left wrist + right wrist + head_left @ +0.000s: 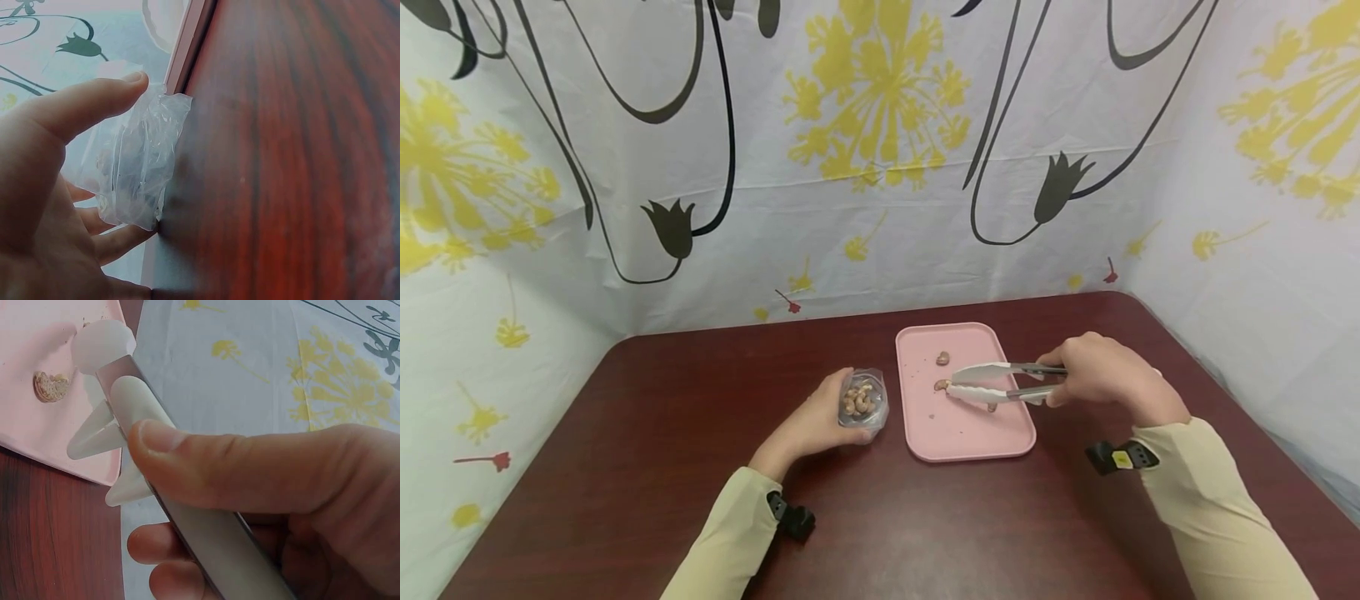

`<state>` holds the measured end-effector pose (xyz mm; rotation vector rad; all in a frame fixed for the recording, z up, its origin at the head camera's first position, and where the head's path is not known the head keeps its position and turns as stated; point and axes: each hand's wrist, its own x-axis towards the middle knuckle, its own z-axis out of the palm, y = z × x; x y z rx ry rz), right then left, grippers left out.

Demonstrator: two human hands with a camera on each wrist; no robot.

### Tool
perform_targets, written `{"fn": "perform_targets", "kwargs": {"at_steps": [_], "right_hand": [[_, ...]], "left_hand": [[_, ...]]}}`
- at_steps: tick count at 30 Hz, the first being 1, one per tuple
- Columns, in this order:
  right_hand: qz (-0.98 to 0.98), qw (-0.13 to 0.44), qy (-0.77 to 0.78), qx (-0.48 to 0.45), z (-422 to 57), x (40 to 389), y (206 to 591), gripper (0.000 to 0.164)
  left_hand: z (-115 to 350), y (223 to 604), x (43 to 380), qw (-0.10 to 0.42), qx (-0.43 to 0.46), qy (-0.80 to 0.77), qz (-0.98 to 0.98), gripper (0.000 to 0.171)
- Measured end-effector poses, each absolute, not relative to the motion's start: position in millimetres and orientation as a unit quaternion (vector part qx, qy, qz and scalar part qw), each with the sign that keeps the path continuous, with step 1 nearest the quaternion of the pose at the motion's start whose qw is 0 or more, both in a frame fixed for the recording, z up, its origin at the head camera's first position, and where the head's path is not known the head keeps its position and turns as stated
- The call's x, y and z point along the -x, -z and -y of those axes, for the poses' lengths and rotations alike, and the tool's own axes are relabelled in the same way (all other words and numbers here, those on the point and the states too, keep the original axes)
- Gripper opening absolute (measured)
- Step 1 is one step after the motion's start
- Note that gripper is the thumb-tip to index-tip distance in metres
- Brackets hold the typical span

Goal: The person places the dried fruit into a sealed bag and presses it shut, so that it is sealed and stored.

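In the head view my left hand [815, 423] grips a small clear plastic container [852, 421] holding several brown cashews [859, 402]. Its crinkled clear wall [140, 156] shows between thumb and fingers in the left wrist view. My right hand [1105, 375] holds metal tongs [1028, 367] with white tips, the thumb pressing along one arm [209, 544]. The tips reach over a pink tray [928, 437], right at one cashew [941, 385]. Another cashew [943, 358] lies farther back on the tray, and a third [992, 407] shows partly below the tongs.
Small crumbs dot the tray. It rests on a dark red-brown wooden table [647, 450], just right of the container. A white cloth [820, 233] with yellow and grey flower prints hangs behind and at the sides.
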<state>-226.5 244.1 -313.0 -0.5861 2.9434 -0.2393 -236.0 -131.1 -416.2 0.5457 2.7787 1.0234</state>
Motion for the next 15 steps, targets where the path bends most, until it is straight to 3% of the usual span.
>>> {"fn": "perform_targets", "kwargs": {"at_steps": [15], "right_hand": [[-0.975, 0.081, 0.081, 0.191, -238.9, 227.3, 316.4, 0.034]], "left_hand": [[130.6, 415.5, 235.7, 0.066, -0.179, -0.339, -0.921, 0.103]]}}
